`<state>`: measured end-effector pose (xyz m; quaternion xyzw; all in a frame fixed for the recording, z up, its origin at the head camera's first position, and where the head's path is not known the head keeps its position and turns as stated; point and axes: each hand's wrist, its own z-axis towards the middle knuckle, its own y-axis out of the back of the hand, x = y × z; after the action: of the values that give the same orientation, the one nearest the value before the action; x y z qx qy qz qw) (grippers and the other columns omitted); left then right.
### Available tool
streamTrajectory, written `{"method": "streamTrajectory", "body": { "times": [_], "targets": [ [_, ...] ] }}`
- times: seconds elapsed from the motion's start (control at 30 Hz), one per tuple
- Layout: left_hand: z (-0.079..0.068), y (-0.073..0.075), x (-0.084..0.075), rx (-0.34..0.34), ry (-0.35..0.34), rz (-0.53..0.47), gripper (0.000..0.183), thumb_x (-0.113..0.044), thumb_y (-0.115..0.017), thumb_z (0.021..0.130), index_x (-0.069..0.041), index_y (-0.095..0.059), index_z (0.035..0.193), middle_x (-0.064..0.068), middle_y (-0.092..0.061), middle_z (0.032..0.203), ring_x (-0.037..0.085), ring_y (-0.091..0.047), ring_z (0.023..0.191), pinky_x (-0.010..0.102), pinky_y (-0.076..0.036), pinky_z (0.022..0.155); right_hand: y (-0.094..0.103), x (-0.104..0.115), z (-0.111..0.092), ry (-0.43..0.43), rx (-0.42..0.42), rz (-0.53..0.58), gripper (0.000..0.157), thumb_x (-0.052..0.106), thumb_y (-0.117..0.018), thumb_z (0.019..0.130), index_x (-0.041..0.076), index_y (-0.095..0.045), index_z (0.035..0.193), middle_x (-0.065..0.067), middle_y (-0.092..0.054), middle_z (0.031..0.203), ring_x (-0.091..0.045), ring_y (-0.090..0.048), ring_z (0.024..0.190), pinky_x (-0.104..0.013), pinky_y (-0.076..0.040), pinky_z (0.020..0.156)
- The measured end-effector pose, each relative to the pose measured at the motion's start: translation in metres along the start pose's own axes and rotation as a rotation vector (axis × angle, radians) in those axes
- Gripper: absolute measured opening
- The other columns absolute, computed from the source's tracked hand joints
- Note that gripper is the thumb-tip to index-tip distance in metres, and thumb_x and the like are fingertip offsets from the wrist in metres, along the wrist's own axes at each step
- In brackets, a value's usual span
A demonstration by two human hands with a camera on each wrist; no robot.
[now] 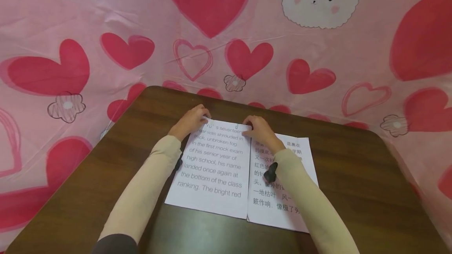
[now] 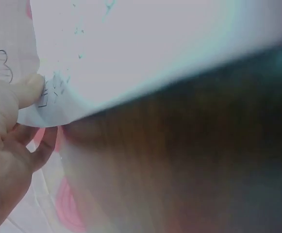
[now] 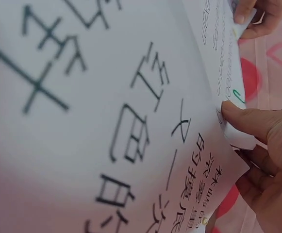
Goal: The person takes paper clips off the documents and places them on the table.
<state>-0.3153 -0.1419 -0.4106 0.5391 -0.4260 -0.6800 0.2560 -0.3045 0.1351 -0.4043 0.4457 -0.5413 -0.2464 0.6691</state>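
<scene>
A white sheet with printed English text (image 1: 212, 167) lies at the left, beside a sheet with printed Chinese text (image 1: 261, 203). My left hand (image 1: 192, 120) pinches the English sheet's top left corner; in the left wrist view, the thumb is on the printed face and fingers are behind the paper. At its top right corner my right hand (image 1: 261, 130) pinches the same sheet, thumb on the front. Between the hands, a green paper clip (image 3: 237, 94) sits on the top edge. The right hand and forearm cover part of the Chinese sheet.
Under the papers is a dark brown wooden table (image 1: 353, 167) with rounded far corners. Close behind it hangs a pink cloth (image 1: 148, 15) printed with red hearts. Both wrists carry small black devices, one of them a black wrist camera (image 1: 270, 173).
</scene>
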Motion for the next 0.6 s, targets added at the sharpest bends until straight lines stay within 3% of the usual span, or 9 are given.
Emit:
{"method": "streamTrajectory", "body": {
  "times": [0.23, 0.47, 0.6],
  "targets": [
    [-0.003, -0.001, 0.004, -0.087, 0.001, -0.203, 0.012, -0.005, -0.06, 0.098, -0.006, -0.066, 0.109, 0.015, -0.064, 0.113, 0.029, -0.058, 0.105, 0.044, -0.048, 0.102, -0.003, 0.001, -0.005, -0.02, -0.021, 0.045, 0.034, 0.018, -0.075, 0.09, 0.011, -0.061, 0.12, -0.011, -0.062, 0.108, -0.025, -0.051, 0.1, -0.04, -0.044, 0.092],
    [-0.014, 0.005, 0.001, -0.172, -0.031, -0.314, 0.011, -0.004, -0.06, 0.098, -0.005, -0.066, 0.107, 0.016, -0.069, 0.113, 0.03, -0.059, 0.108, 0.046, -0.044, 0.108, -0.001, 0.007, -0.009, 0.009, -0.041, 0.113, 0.048, 0.023, -0.07, 0.095, 0.014, -0.053, 0.139, -0.01, -0.06, 0.136, -0.028, -0.055, 0.124, -0.048, -0.043, 0.113],
    [-0.018, 0.007, -0.001, -0.194, -0.026, -0.328, 0.011, -0.003, -0.061, 0.097, -0.005, -0.066, 0.106, 0.016, -0.069, 0.113, 0.03, -0.059, 0.108, 0.047, -0.043, 0.108, 0.0, 0.015, -0.007, 0.069, -0.067, 0.122, 0.047, 0.025, -0.066, 0.097, 0.012, -0.054, 0.14, -0.009, -0.06, 0.141, -0.028, -0.053, 0.135, -0.048, -0.039, 0.117]
  ]
}}
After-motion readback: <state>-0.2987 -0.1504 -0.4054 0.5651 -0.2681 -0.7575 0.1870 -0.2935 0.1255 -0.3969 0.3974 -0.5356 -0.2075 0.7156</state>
